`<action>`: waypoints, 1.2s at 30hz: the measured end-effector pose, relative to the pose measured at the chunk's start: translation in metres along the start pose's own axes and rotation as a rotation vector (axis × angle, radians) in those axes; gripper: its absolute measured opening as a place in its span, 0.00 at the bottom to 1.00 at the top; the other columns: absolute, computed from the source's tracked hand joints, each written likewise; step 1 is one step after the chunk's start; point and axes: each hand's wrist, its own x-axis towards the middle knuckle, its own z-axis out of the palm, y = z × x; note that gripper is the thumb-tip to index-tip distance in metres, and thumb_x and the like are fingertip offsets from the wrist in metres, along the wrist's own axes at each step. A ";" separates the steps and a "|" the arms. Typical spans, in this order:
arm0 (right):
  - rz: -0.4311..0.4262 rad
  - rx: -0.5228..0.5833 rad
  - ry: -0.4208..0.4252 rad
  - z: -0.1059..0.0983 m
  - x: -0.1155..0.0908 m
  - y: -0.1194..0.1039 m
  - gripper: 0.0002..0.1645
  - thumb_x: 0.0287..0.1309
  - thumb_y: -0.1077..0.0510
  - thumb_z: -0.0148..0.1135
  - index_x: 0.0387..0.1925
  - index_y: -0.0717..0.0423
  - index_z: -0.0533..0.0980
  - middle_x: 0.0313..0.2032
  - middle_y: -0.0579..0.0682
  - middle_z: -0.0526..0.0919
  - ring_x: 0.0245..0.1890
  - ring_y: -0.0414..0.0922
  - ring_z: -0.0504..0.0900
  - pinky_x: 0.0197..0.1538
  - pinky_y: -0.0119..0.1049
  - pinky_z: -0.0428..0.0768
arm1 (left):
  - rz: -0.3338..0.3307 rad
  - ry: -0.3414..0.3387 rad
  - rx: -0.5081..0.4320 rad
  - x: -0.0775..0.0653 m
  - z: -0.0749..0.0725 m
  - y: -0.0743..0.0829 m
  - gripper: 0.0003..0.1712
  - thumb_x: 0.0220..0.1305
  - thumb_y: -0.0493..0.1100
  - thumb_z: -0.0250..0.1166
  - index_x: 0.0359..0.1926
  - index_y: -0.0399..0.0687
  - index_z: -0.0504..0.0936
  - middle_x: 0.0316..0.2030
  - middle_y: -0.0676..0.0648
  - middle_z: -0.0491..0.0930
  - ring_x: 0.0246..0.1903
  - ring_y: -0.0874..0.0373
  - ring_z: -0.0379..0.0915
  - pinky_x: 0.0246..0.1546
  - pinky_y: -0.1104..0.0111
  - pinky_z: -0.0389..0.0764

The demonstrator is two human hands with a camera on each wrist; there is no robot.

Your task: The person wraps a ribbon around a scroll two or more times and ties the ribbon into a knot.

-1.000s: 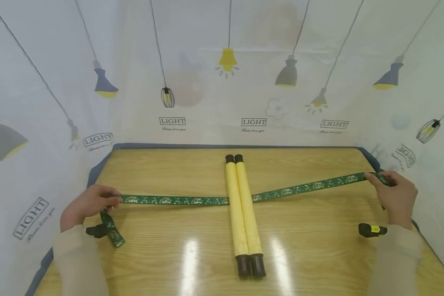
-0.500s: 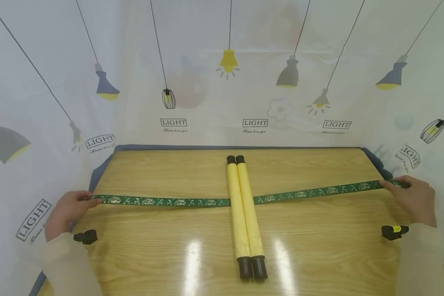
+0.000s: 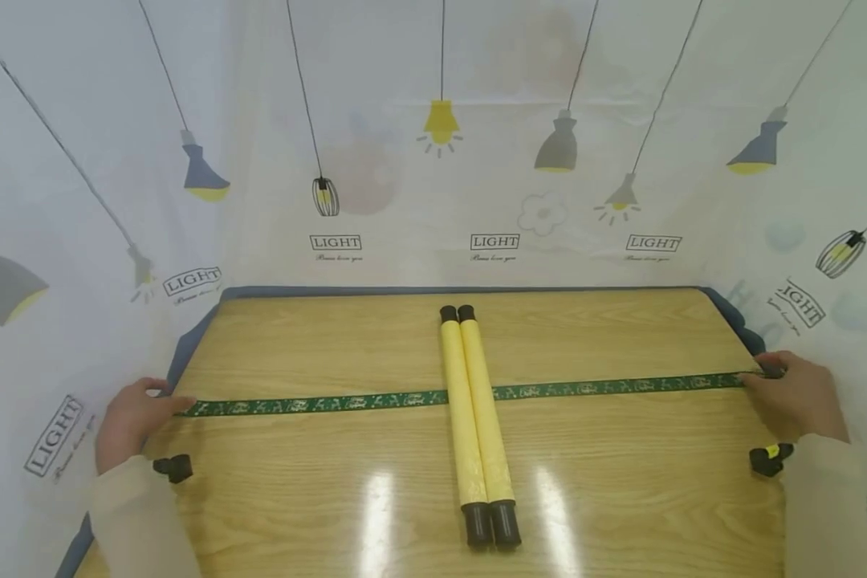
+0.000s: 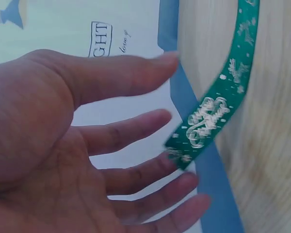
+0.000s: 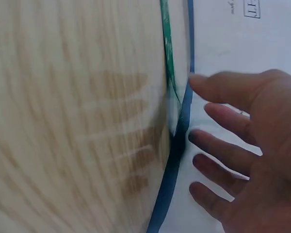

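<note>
A green ribbon with pale printed lettering and figures lies crosswise on the table, passing beneath two yellow rods. The rods lie side by side, with dark caps at both ends. My left hand is at the ribbon's left end; in the left wrist view its fingers are spread, and the ribbon's loose end hangs at the fingertips without being pinched. At the right end is my right hand. The right wrist view shows its thumb and fingers apart, with the ribbon bending over the table edge beside them.
The wooden table has a blue border along its edges. White printed sheeting with lamp drawings rises behind it and on both sides. A small black wrist device sits by the left sleeve, another by the right.
Both hands have moved outward along the ribbon and then lowered to the table edges. The ribbon now lies straighter and flatter, and both hands have let go of it.
</note>
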 end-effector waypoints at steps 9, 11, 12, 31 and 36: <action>-0.139 -0.031 -0.024 0.000 -0.003 -0.032 0.52 0.65 0.33 0.55 0.65 0.78 0.62 0.59 0.85 0.60 0.57 0.81 0.57 0.56 0.75 0.54 | 0.102 0.089 0.062 -0.005 0.011 0.035 0.54 0.64 0.69 0.57 0.68 0.24 0.61 0.62 0.15 0.54 0.59 0.18 0.49 0.52 0.34 0.64; -0.145 -0.017 -0.041 0.002 -0.005 -0.047 0.54 0.64 0.32 0.55 0.66 0.77 0.62 0.60 0.84 0.60 0.56 0.79 0.59 0.55 0.75 0.57 | 0.139 0.046 0.058 -0.008 0.014 0.046 0.54 0.65 0.72 0.53 0.66 0.23 0.64 0.62 0.18 0.59 0.57 0.22 0.57 0.49 0.37 0.69; -0.141 -0.007 -0.066 0.004 -0.007 -0.055 0.55 0.64 0.30 0.54 0.67 0.77 0.61 0.60 0.84 0.60 0.56 0.79 0.59 0.54 0.74 0.59 | 0.162 0.024 0.054 -0.010 0.017 0.052 0.54 0.65 0.73 0.53 0.64 0.23 0.66 0.61 0.19 0.62 0.56 0.24 0.61 0.48 0.39 0.71; -0.157 -0.083 -0.318 0.038 -0.026 -0.153 0.42 0.57 0.26 0.57 0.27 0.64 0.76 0.25 0.56 0.78 0.24 0.49 0.74 0.29 0.45 0.75 | 0.343 -0.175 0.200 -0.022 0.106 0.142 0.34 0.67 0.70 0.52 0.17 0.49 0.66 0.15 0.53 0.58 0.16 0.61 0.53 0.19 0.68 0.61; -0.058 -0.119 -0.408 0.046 -0.028 -0.166 0.42 0.53 0.20 0.54 0.17 0.55 0.70 0.17 0.47 0.67 0.18 0.43 0.66 0.23 0.39 0.69 | 0.284 -0.198 0.284 -0.030 0.123 0.157 0.37 0.64 0.73 0.53 0.29 0.41 0.76 0.21 0.48 0.65 0.21 0.57 0.61 0.22 0.66 0.63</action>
